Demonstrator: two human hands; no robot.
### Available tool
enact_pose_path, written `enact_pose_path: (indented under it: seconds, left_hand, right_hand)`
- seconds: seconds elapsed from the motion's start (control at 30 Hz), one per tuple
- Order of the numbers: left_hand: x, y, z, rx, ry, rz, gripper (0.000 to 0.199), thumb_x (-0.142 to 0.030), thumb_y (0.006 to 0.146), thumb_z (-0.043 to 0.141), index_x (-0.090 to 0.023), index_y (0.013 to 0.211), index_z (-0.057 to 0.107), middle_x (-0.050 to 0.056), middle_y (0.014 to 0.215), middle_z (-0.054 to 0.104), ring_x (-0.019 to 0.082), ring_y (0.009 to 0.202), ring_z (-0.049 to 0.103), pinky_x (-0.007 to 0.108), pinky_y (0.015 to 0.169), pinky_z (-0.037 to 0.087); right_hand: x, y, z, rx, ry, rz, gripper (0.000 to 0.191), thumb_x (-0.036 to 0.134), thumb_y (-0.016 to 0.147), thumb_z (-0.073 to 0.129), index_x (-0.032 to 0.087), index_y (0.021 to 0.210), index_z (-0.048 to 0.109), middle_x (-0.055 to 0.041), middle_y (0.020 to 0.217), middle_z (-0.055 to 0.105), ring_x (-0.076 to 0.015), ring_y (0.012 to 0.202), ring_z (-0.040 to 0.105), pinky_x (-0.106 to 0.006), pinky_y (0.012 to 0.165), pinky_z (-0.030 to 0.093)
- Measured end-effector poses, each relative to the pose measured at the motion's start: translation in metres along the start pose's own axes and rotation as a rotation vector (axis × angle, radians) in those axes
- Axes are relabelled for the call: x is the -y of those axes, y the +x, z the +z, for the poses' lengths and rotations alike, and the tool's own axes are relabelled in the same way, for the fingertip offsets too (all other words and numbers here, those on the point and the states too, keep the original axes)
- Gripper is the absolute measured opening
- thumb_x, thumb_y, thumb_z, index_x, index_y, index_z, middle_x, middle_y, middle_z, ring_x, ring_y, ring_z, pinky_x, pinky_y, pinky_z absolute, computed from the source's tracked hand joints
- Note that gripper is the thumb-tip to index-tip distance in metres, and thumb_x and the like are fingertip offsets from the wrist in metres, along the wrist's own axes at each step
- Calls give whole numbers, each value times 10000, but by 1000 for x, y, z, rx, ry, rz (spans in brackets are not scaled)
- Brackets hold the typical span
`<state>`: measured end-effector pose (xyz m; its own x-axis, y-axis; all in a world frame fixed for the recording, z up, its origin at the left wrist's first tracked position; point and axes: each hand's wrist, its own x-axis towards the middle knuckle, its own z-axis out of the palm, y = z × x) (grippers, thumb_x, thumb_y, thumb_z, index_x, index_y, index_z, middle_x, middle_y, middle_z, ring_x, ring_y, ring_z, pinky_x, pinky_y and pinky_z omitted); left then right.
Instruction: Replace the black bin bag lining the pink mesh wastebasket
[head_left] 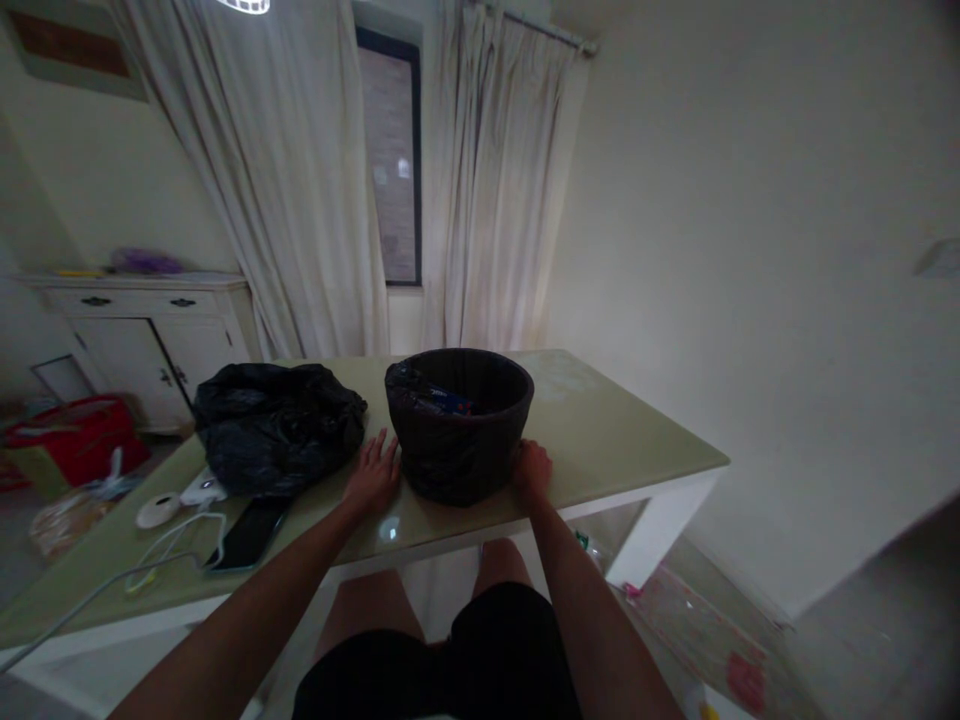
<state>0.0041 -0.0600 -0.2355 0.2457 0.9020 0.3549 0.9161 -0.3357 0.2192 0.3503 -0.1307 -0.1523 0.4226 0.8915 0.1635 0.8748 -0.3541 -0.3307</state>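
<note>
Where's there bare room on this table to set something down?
The table is bare right of the black bin and right hand, out to its right edge. Crowded left of the bin: left hand, black bag, phone, cable.

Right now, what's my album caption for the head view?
Left hand and right hand flank a dark bin, black bag nearby.

Worn on the head, in a single view; looking forward and down from above the thighs (367, 670), out along both forearms (277, 600) (581, 590) from the bottom edge; facing across the tabletop (622, 430) toward the curtains (502, 200) and window (391, 160) behind; near to the hands (373, 475) (532, 468) and the black bin (465, 455), just below mid-frame; farther from the cabinet (112, 355) at left; wide enough to take in the pale wall (712, 250) at right and some floor (847, 640) at lower right.
</note>
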Motion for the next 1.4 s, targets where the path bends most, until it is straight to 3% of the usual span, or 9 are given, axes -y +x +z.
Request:
enact_pose_path:
  seconds: [0.23, 0.4, 0.57, 0.63, 0.77, 0.83, 1.03, 1.2, 1.4]
  left_hand:
    - [7, 2, 5, -30, -185, -20, 721, -419, 1127, 378, -71, 1758, 348, 281, 1891, 167, 448, 1705, 357, 654, 1337, 387]
    - [4, 2, -1, 25, -180, -64, 755, -376, 1127, 359, 3, 1768, 237, 321, 1764, 448, 396, 1644, 478, 568, 1353, 385]
    - [3, 2, -4, 30, -168, -81, 780, -376, 1144, 303, 55, 1773, 139, 333, 1749, 463, 364, 1634, 500, 517, 1334, 412]
    - [4, 2, -4, 43, -133, -69, 760, -370, 1145, 300, 58, 1766, 201, 328, 1754, 461, 355, 1640, 494, 494, 1336, 412]
    - [3, 4, -4, 88, -59, -4, 603, -274, 1108, 359, 7, 1583, 603, 292, 1647, 610, 362, 1630, 508, 514, 1374, 368]
    - [2, 6, -4, 91, -44, 11, 559, -247, 1094, 383, -38, 1508, 694, 272, 1604, 656, 363, 1628, 509, 523, 1386, 352]
    - [3, 5, -2, 80, 4, -35, 580, -296, 1115, 385, -4, 1538, 654, 305, 1672, 573, 399, 1617, 508, 553, 1366, 376]
    - [3, 1, 1, -17, -16, -23, 597, -337, 1126, 390, -65, 1627, 565, 245, 1828, 382, 397, 1694, 381, 608, 1388, 324]
    - [1, -2, 1, -51, -76, -46, 622, -406, 1136, 378, -109, 1655, 549, 231, 1860, 305, 430, 1740, 250, 655, 1382, 308]
  right_hand:
    - [-1, 1, 1, -4, 6, -13, 412, 207, 1167, 397, 167, 1311, 781, -187, 1375, 776, -277, 1302, 707, -328, 981, 475]
    - [-1, 2, 3, -14, 4, -4, 430, 209, 1165, 382, 169, 1311, 784, -186, 1362, 782, -280, 1294, 713, -337, 985, 479]
    - [-2, 3, 3, 0, -2, -7, 429, 197, 1158, 381, 167, 1302, 784, -182, 1359, 786, -277, 1286, 719, -328, 967, 482]
    - [-2, 3, 3, -7, -10, -8, 431, 191, 1154, 378, 171, 1283, 789, -181, 1342, 792, -272, 1273, 723, -322, 956, 482]
    - [-2, 3, 4, -26, -2, -9, 427, 186, 1145, 386, 183, 1261, 798, -184, 1330, 792, -267, 1263, 723, -321, 958, 482]
    - [-2, 3, 4, -19, 6, -12, 419, 192, 1148, 395, 183, 1271, 795, -184, 1340, 788, -269, 1274, 717, -323, 966, 481]
    - [-1, 1, 1, -3, 23, -4, 419, 199, 1166, 388, 180, 1294, 786, -180, 1377, 775, -280, 1308, 705, -335, 994, 476]
    - [0, 1, 0, 0, 19, 12, 414, 207, 1168, 395, 171, 1293, 788, -186, 1364, 778, -277, 1316, 705, -331, 1011, 478]
    - [-1, 2, 3, -3, 12, -2, 411, 204, 1157, 415, 186, 1310, 796, -190, 1366, 778, -280, 1299, 715, -336, 1001, 483]
